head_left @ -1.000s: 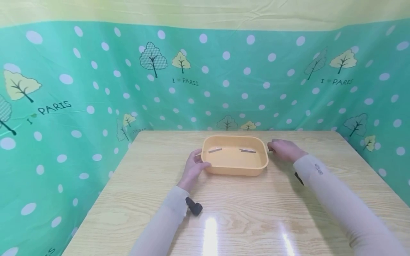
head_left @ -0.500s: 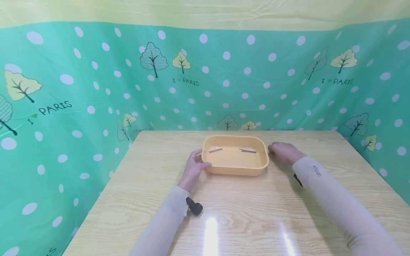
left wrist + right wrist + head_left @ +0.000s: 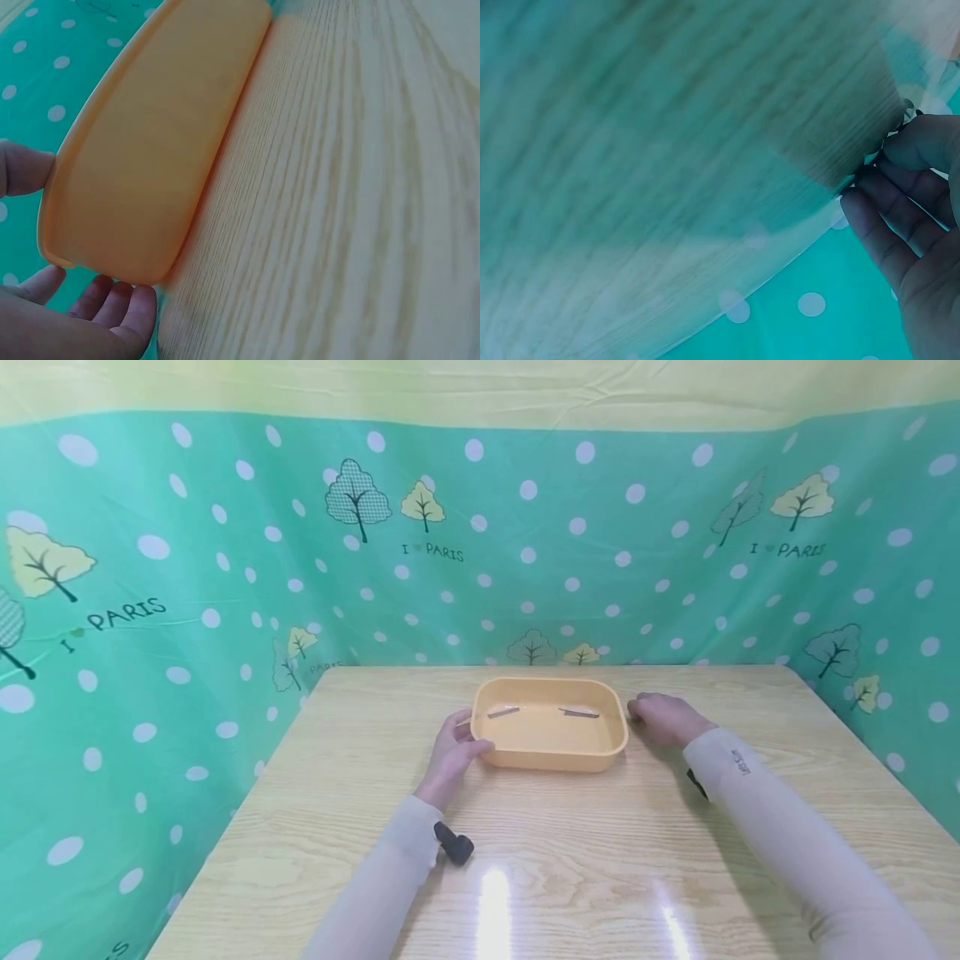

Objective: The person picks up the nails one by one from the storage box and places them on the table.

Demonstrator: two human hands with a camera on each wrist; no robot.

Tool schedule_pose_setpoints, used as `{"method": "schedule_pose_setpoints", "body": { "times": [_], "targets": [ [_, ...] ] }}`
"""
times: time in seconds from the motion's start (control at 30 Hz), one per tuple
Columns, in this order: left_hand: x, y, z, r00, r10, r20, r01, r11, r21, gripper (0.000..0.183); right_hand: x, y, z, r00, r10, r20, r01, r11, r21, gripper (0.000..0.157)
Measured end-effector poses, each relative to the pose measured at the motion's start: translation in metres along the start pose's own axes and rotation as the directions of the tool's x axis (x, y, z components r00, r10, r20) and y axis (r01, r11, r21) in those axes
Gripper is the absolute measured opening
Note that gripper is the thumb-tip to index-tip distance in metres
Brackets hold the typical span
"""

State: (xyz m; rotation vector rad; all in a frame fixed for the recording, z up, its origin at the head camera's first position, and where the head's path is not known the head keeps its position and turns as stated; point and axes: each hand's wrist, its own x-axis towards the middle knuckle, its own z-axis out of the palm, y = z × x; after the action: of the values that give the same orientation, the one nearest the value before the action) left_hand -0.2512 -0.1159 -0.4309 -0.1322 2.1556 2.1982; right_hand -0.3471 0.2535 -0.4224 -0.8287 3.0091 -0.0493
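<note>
A yellow-orange rectangular tray [image 3: 551,762] with rounded corners sits toward the back of the table. My left hand [image 3: 450,760] grips its left end, thumb on the front rim and fingers against the end wall; the left wrist view shows the same hold. Inside the tray lie two slim, dark-grey metal pieces, one at left [image 3: 504,712] and one at right [image 3: 580,713], too small to identify. Just off the tray's right end, my right hand [image 3: 671,720] is low over the table. In the right wrist view its thumb and fingers pinch a small, thin, shiny piece [image 3: 870,159], mostly hidden.
The light wood-grain table [image 3: 570,852] extends around the tray, with bright reflections near the front. A green dotted curtain [image 3: 525,568] encloses the back and both sides, close behind the table's far edge. A black wrist camera [image 3: 454,843] sits on the left sleeve.
My right hand has shifted very slightly, and the dark bit at its fingertips is no longer visible in the head view. The left hand and tray stay in place.
</note>
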Motion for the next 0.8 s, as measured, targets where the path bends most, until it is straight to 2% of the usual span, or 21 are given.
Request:
{"method": "schedule_pose_setpoints", "body": {
  "times": [0.13,0.4,0.8],
  "targets": [
    [-0.003,0.005,-0.001,1.000,-0.005,0.023,0.005,1.000,-0.006,0.080,0.000,-0.001,0.000,1.000,-0.009,-0.011,0.009,1.000,-0.007,0.008],
    [-0.023,0.028,0.004,1.000,-0.011,0.025,0.011,1.000,0.013,0.077,0.000,0.000,0.002,0.999,-0.025,-0.021,0.025,1.000,-0.009,0.006],
    [-0.024,0.029,0.004,1.000,-0.007,0.030,0.007,1.000,0.002,0.079,-0.001,0.000,-0.001,0.999,-0.030,-0.014,0.030,0.999,0.011,0.005]
  ]
}}
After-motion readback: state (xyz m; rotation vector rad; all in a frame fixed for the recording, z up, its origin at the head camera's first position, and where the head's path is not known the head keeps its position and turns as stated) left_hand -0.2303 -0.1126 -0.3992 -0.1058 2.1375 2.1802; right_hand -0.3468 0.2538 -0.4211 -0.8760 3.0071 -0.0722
